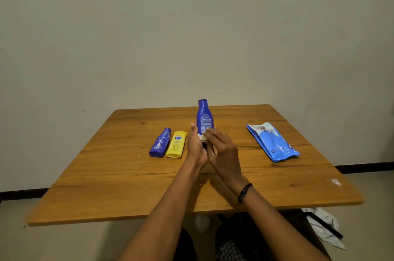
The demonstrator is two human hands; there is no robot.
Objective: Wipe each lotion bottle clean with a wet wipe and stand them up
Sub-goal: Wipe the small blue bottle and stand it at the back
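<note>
A tall blue lotion bottle [204, 116] is held upright above the table's middle, its back label facing me. My left hand [195, 147] grips its lower end. My right hand [221, 151] presses a white wet wipe [202, 136] against the bottle's lower part. A small blue lotion bottle [160, 143] and a yellow lotion bottle [176, 144] lie flat side by side to the left of my hands.
A blue pack of wet wipes [273, 143] lies on the right of the wooden table [106, 186]. A plain wall stands behind the table. A white cloth with a black strap [324, 226] lies on the floor at the lower right.
</note>
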